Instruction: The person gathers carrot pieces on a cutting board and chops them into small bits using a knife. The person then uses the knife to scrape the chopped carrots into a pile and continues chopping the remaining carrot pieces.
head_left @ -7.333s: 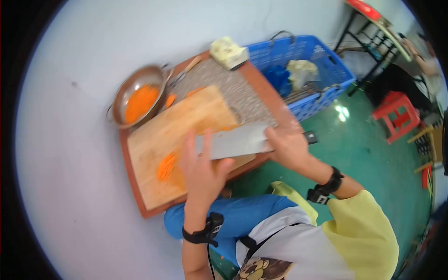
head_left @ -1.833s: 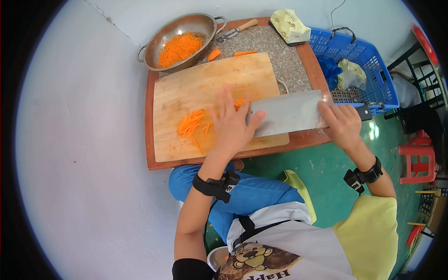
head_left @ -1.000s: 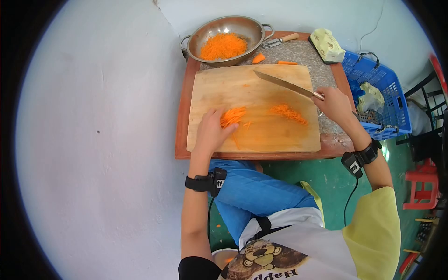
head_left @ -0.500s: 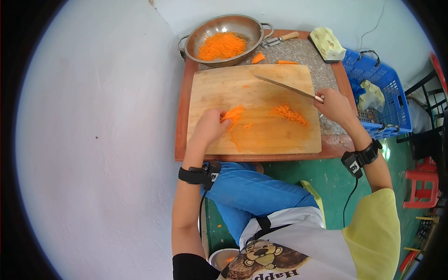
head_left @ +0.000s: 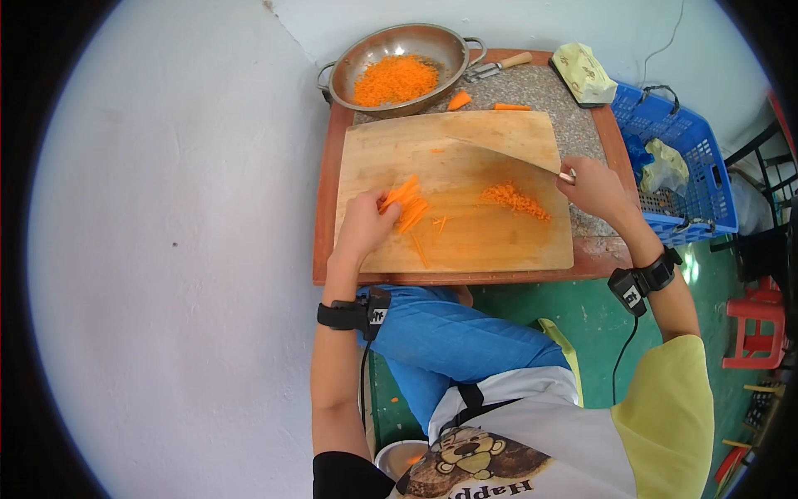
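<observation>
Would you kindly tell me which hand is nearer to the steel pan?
Left. The left hand holds carrot strips below the steel pan in the picture; the right hand grips the knife farther off, below and to the pan's right.

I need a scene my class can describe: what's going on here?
A person is handling cut carrot at a table. The left hand grasps carrot strips on the wooden board, while the right hand holds a cleaver over it, blade nearly edge-on. Finely chopped carrot sits on the board's right side; a metal pan beyond holds more cut carrot.
</observation>
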Motion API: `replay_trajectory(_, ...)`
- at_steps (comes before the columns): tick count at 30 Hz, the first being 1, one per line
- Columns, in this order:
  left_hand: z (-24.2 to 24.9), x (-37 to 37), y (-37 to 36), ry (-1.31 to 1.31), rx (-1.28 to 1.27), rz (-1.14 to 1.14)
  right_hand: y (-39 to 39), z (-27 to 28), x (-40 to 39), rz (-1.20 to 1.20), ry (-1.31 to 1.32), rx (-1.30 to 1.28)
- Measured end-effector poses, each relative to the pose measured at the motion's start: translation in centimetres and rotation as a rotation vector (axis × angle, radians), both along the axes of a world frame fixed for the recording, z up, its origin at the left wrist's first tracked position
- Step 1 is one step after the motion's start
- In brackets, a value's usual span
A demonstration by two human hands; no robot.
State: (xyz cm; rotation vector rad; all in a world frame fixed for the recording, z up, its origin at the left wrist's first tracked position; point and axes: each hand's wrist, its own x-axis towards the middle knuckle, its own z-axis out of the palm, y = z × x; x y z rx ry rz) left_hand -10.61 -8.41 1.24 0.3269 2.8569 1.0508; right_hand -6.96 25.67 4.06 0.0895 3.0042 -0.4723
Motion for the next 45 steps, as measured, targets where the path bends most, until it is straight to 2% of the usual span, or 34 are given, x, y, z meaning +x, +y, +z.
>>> replay_trajectory(14,-0.3,0.4,-0.6,0.126,-0.012,0.053,0.1,-0.3,0.1,0.006,0.003,0.004)
replay_trajectory(17,-0.2,0.3,-0.6,0.142,0.053,0.111,0.4,-0.6,0.1,0.014,0.011,0.001)
replay_trajectory(20,0.3,0.5,-0.2,0.040,0.113,0.131,0.6,-1.0,-0.1,0.033,0.022,-0.010)
replay_trajectory(22,0.5,1.6,1.1,-0.037,0.385,0.035,0.8,-1.2,-0.1,0.045,0.024,-0.014)
replay_trajectory(26,0.1,4.2,5.1,-0.056,0.224,-0.086,1.2,-1.5,-0.3,0.055,0.048,-0.049)
replay_trajectory(28,-1.3,5.5,7.1,0.131,0.077,-0.249,1.2,-1.3,-0.1,0.065,0.063,-0.074)
replay_trajectory(29,-1.7,6.1,7.8,0.123,0.082,-0.260,1.1,-0.9,0.1,0.067,0.090,-0.128)
replay_trajectory(31,-1.7,7.0,9.0,0.146,-0.088,-0.310,1.5,0.2,0.8,0.061,0.108,-0.180)
replay_trajectory(32,-1.8,7.4,9.2,0.137,-0.083,-0.316,1.7,0.6,1.5,0.057,0.106,-0.213)
replay_trajectory(34,-1.8,8.0,9.3,0.245,0.081,-0.268,1.8,1.9,3.5,0.049,0.096,-0.244)
replay_trajectory(38,-1.2,8.1,8.7,0.221,0.123,-0.186,1.7,4.1,8.4,0.035,-0.003,-0.291)
replay_trajectory(40,-2.4,8.0,8.1,0.235,0.004,-0.161,1.2,4.4,10.3,0.040,-0.038,-0.269)
replay_trajectory(42,-2.8,8.0,8.1,0.181,0.024,-0.154,0.1,4.6,11.5,0.015,-0.041,-0.360)
replay_trajectory(45,-2.6,8.4,8.4,0.099,0.095,-0.117,-0.7,3.2,12.8,0.018,0.024,-0.294)
